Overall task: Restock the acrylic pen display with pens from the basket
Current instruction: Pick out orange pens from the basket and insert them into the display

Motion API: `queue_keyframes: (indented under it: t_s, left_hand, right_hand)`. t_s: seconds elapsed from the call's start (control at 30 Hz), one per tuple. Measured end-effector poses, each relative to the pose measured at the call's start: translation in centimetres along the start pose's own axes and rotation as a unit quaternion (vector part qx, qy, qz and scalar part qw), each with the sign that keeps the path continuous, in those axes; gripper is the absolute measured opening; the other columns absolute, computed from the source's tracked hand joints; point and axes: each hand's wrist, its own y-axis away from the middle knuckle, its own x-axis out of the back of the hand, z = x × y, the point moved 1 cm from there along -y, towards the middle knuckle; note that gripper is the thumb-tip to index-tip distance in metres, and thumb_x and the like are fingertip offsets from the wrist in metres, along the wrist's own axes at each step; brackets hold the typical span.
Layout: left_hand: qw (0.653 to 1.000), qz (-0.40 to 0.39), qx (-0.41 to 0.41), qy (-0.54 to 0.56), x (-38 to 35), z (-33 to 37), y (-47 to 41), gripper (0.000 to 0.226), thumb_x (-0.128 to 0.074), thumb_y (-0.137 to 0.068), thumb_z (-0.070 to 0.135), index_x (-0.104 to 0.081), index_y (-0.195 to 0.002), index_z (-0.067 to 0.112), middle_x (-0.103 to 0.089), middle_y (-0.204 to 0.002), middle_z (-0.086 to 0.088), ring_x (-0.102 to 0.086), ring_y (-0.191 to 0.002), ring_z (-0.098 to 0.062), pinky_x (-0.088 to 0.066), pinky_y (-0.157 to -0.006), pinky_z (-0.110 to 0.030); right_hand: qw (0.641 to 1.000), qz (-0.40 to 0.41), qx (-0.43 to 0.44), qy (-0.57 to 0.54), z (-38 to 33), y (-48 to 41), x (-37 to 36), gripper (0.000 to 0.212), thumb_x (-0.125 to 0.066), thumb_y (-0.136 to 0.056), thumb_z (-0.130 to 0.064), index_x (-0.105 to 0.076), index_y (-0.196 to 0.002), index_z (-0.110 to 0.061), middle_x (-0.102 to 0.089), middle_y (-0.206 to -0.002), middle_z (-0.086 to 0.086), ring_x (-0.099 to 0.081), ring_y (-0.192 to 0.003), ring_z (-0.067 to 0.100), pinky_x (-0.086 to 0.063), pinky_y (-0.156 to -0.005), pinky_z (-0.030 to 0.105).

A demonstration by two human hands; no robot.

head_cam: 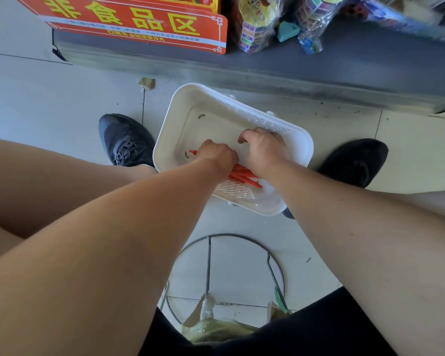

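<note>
A white plastic basket (190,106) sits on the tiled floor between my feet. Several red pens (243,177) lie bunched in its near right part. My left hand (216,155) reaches into the basket, fingers curled round the bunch of pens, whose tips poke out to its left. My right hand (263,149) is in the basket beside it, fingers curled down over the same bunch; what its fingertips hold is hidden. The acrylic pen display is not in view.
A grey shelf base (319,62) runs across the top, carrying an orange sign (139,24) and bagged toys (260,24). My black shoes (125,141) (355,160) flank the basket. A round metal stool frame (275,265) stands below me.
</note>
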Motion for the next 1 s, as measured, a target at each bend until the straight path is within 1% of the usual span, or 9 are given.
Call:
queue_keyframes:
  t_s: [0.13, 0.27, 0.4, 0.53, 0.6, 0.7, 0.83, 0.93, 1.0]
  left_hand:
    - [0.997, -0.014, 0.012, 0.071, 0.2, 0.3, 0.1, 0.023, -0.049, -0.095, 0.023, -0.061, -0.114, 0.025, -0.052, -0.095, 0.001, -0.061, -0.103, -0.026, -0.037, -0.077, -0.034]
    - [0.989, -0.073, 0.032, 0.127, 0.0, 0.2, -0.2, 0.029, -0.049, -0.094, 0.035, -0.059, -0.120, 0.026, -0.050, -0.096, 0.004, -0.055, -0.094, -0.024, -0.042, -0.076, -0.036]
    - [0.985, -0.108, 0.037, 0.126, 0.3, 0.2, -0.4, 0.030, -0.048, -0.092, 0.040, -0.061, -0.114, 0.024, -0.051, -0.084, 0.004, -0.053, -0.089, -0.023, -0.042, -0.077, -0.036]
    - [0.986, -0.102, 0.034, 0.128, 0.3, -0.2, -0.5, 0.032, -0.039, -0.095, 0.036, -0.062, -0.115, 0.025, -0.061, -0.102, 0.004, -0.054, -0.109, -0.024, -0.032, -0.099, -0.044]
    - [0.988, -0.068, 0.025, 0.139, 0.3, -0.5, -0.1, 0.030, -0.039, -0.098, 0.031, -0.060, -0.118, 0.025, -0.062, -0.112, 0.001, -0.055, -0.113, -0.024, -0.034, -0.100, -0.043]
    - [0.984, -0.021, 0.016, 0.177, 0.8, -1.1, 0.6, 0.029, -0.046, -0.099, 0.034, -0.057, -0.120, 0.019, -0.061, -0.109, -0.005, -0.059, -0.102, -0.028, -0.044, -0.080, -0.035]
    - [0.970, 0.053, 0.030, 0.235, 2.0, -2.0, 2.0, 0.022, -0.050, -0.097, 0.033, -0.055, -0.111, 0.017, -0.058, -0.097, -0.006, -0.056, -0.088, -0.029, -0.044, -0.073, -0.033]
    - [0.960, 0.092, 0.036, 0.263, 2.8, -2.7, 3.5, 0.012, -0.052, -0.097, 0.031, -0.048, -0.101, 0.021, -0.055, -0.091, -0.005, -0.054, -0.082, -0.028, -0.044, -0.071, -0.036]
    - [0.951, 0.103, 0.035, 0.289, 3.0, -3.0, 4.6, 0.012, -0.054, -0.096, 0.030, -0.047, -0.096, 0.021, -0.055, -0.089, -0.004, -0.056, -0.084, -0.029, -0.047, -0.074, -0.037]
  right_hand:
    - [1.000, 0.008, 0.010, -0.020, 0.1, -0.3, -0.1, 0.056, -0.051, -0.088, -0.003, -0.049, -0.138, -0.029, -0.049, -0.141, 0.001, -0.045, -0.127, 0.031, -0.035, -0.110, 0.038]
    - [0.999, -0.032, 0.039, 0.006, 0.7, -0.5, -0.5, 0.083, -0.060, -0.081, -0.007, -0.025, -0.153, -0.031, -0.028, -0.155, -0.002, -0.025, -0.144, 0.027, -0.015, -0.120, 0.036]
    - [0.997, -0.057, 0.039, 0.039, 0.9, -0.6, -0.1, 0.094, -0.060, -0.076, -0.002, -0.018, -0.155, -0.033, -0.020, -0.159, -0.007, -0.018, -0.147, 0.025, -0.012, -0.121, 0.039]
    - [0.996, -0.068, 0.032, 0.042, 0.4, -0.5, 0.5, 0.090, -0.062, -0.079, -0.007, -0.020, -0.155, -0.032, -0.016, -0.160, -0.006, -0.014, -0.147, 0.023, -0.012, -0.121, 0.044]
    - [0.996, -0.080, 0.013, 0.025, -0.1, -0.8, 0.9, 0.087, -0.064, -0.080, -0.010, -0.023, -0.154, -0.031, -0.016, -0.160, -0.005, -0.012, -0.147, 0.024, -0.017, -0.119, 0.045]
    - [0.997, -0.073, -0.014, -0.017, -0.6, -1.2, 1.8, 0.070, -0.056, -0.087, -0.012, -0.033, -0.151, -0.029, -0.026, -0.158, -0.002, -0.021, -0.145, 0.024, -0.027, -0.115, 0.044]
    - [0.982, -0.009, -0.044, -0.183, -0.3, -0.9, 2.5, 0.048, -0.042, -0.098, -0.021, -0.045, -0.145, -0.024, -0.045, -0.149, 0.001, -0.051, -0.123, 0.025, -0.049, -0.096, 0.039]
    - [0.967, 0.029, -0.050, -0.248, -0.3, 0.4, 2.7, 0.046, -0.042, -0.100, -0.037, -0.047, -0.143, -0.020, -0.052, -0.138, 0.001, -0.054, -0.114, 0.021, -0.046, -0.092, 0.035]
    - [0.948, 0.056, -0.060, -0.309, -0.6, 1.4, 3.1, 0.041, -0.042, -0.100, -0.044, -0.056, -0.129, -0.020, -0.060, -0.120, 0.001, -0.058, -0.106, 0.022, -0.046, -0.087, 0.034]
